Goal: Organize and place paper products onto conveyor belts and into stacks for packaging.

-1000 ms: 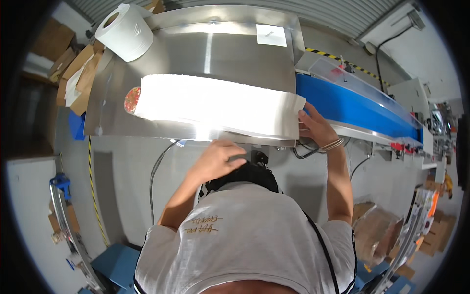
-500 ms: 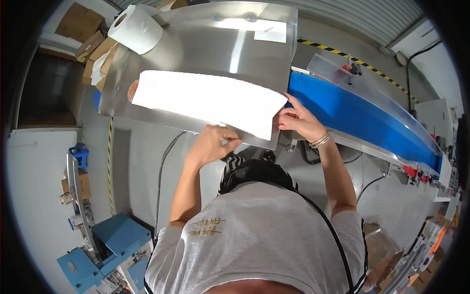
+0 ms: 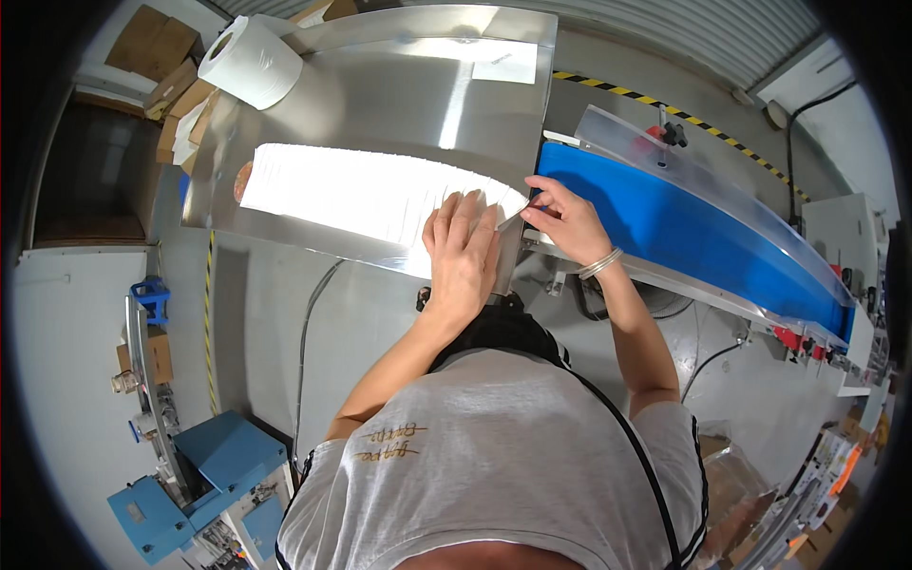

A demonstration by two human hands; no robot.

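A long row of white, thin, closely packed sheets or packets (image 3: 342, 195) lies across the steel table; the glare hides their exact kind. My left hand (image 3: 463, 249) rests on the row's right part, fingers stretched out over it. At the row's right end, beside the blue belt, my right hand (image 3: 567, 220) pinches with thumb and fingers at a thin edge. What lies between those fingertips is too small to make out. A round reddish-brown piece (image 3: 243, 181) touches the row's left end.
A large white paper roll (image 3: 251, 68) stands at the table's far left, and a white paper sheet (image 3: 504, 63) lies at the far right. The blue conveyor belt (image 3: 665, 223) with a clear side guard (image 3: 703, 180) adjoins the steel table (image 3: 380, 104) on the right. Cardboard boxes (image 3: 152, 47) sit at far left.
My left hand has moved up and right from the table's near edge onto the row, its fingers now extended. My right hand has shifted slightly left and pinches at the row's end.
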